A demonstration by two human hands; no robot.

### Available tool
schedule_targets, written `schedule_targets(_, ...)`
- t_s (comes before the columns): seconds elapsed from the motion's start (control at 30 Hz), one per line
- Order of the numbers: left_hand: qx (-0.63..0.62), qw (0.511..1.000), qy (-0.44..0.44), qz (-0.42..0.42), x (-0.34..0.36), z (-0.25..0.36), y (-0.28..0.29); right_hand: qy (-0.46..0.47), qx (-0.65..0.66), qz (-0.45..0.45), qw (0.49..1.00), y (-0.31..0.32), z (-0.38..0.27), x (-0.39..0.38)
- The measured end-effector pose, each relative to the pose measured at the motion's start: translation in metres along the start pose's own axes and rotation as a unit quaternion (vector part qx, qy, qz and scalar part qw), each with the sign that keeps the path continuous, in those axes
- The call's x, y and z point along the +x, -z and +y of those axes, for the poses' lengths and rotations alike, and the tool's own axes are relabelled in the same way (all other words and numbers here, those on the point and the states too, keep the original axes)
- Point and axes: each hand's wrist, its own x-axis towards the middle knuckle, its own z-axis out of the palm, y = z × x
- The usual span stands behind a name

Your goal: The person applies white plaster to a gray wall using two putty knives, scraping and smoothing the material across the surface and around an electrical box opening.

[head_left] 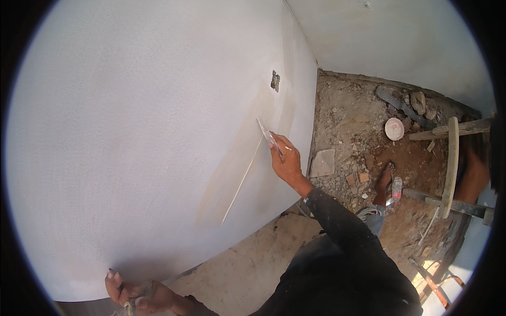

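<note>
My right hand (pixel 287 162) is closed on a putty knife (pixel 264 130), its thin blade lying against the white wall (pixel 137 116). From the blade a narrow raised line of white filler (pixel 240 187) runs down and to the left across a damp beige patch. Specks of white stick to my right fingers. At the lower left, my left hand (pixel 139 297) is curled near the wall's bottom edge. Something greyish and smeared shows between its fingers, partly cut off by the frame, and I cannot make out what it is.
A rectangular hole (pixel 275 81) is cut in the wall above the knife. Rubble ground to the right holds a white bowl (pixel 394 129), a pale tile (pixel 322 163), stones (pixel 418 102) and brick pieces. A wooden frame (pixel 450 168) stands at the far right, near a sandalled foot (pixel 386 181).
</note>
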Motion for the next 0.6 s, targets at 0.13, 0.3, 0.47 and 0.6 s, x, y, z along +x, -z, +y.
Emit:
schedule_targets(0.13, 0.033, 0.999, 0.016, 0.009, 0.002, 0.007, 0.0, 0.065, 0.036, -0.027, 0.997, -0.006, -0.082, -0.099)
schedule_targets(0.3, 0.039, 0.999, 0.0, 0.012, 0.001, 0.005, -0.002, 0.084, 0.051, -0.146, 0.984, -0.002, -0.166, -0.182)
schedule_targets(0.47, 0.032, 0.999, 0.027, 0.027, -0.002, -0.001, -0.006, 0.02, 0.161, -0.155, 0.974, 0.018, -0.158, -0.16)
schedule_targets(0.6, 0.015, 0.999, 0.03, 0.005, -0.006, -0.004, 0.008, -0.069, 0.094, -0.027, 0.993, 0.044, -0.05, -0.036)
